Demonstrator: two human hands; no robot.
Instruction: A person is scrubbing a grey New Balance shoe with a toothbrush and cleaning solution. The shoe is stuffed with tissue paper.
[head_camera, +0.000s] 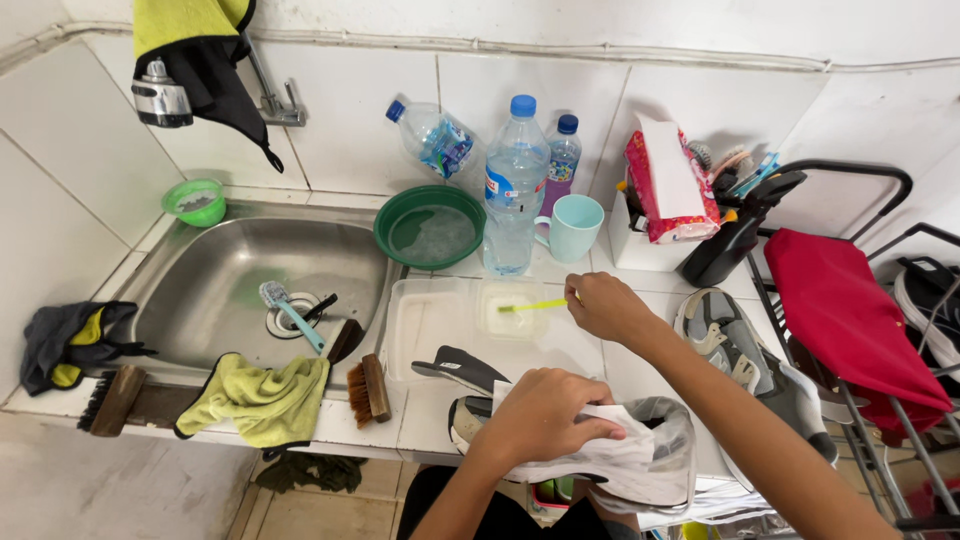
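While the left hand (545, 412) covers the sneaker (640, 460), its toe stays hidden.

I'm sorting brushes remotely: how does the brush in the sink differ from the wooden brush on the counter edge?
The sink brush has a slim light-blue handle and a small pale head; the wooden brush is a broad brown block with rust-coloured bristles and no long handle. The first lies inside the steel sink by the drain, the second on the tiled rim beside the yellow-green cloth. Neither is touched by a hand.
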